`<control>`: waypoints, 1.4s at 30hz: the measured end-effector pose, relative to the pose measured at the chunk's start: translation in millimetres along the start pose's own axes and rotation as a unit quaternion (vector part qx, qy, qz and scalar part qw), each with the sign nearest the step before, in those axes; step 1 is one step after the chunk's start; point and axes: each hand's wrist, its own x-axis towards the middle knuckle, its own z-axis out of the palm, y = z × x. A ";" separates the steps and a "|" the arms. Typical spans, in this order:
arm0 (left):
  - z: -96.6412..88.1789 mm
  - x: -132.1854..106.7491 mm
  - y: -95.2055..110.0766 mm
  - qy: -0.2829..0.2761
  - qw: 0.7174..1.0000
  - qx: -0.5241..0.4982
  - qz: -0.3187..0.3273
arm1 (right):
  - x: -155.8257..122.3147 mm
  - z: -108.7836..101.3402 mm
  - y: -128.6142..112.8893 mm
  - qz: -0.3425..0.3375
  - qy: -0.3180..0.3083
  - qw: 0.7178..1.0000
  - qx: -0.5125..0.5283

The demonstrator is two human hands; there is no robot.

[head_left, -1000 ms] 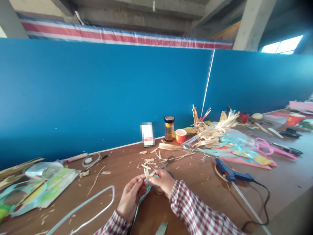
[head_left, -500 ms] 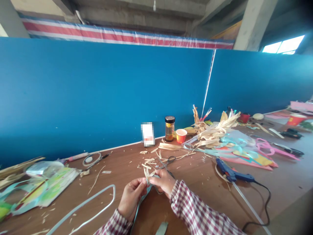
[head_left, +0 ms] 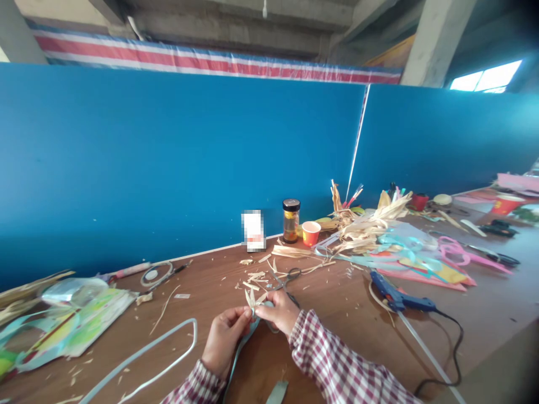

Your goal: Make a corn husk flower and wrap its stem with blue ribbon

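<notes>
My left hand (head_left: 225,336) is closed in a pinch on the lower end of a small piece of dried corn husk (head_left: 251,299), whose pointed tips spread upward. From the other side, the thumb and fingers of my right hand (head_left: 283,310) close on the same husk. A pale blue ribbon (head_left: 241,349) runs down from between both hands towards the table's near edge. Just beyond my right hand lie dark-handled scissors (head_left: 293,274), partly hidden by it. Husk scraps (head_left: 255,279) are scattered past my fingertips.
A blue glue gun (head_left: 398,297) with a black cord lies at right. A lidded jar (head_left: 291,221) and a red paper cup (head_left: 311,233) stand near the blue partition (head_left: 189,157). Dried husks (head_left: 357,233) and pink scissors (head_left: 458,252) lie farther right; a bent white tube (head_left: 147,353) is at left.
The husk tips have fanned slightly wider and lean a little more to the left. Both hands keep their pinch in nearly the same place; the view has shifted slightly.
</notes>
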 end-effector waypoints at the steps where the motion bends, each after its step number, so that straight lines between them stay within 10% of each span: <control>1: 0.2 0.0 0.5 0.003 1.000 -0.002 -0.004 | -0.7 0.1 -1.1 -0.008 0.001 1.000 -0.005; 42: 5.3 0.5 -2.4 0.052 0.999 -0.008 -0.006 | -1.7 4.3 -0.4 -0.047 0.031 0.996 -0.064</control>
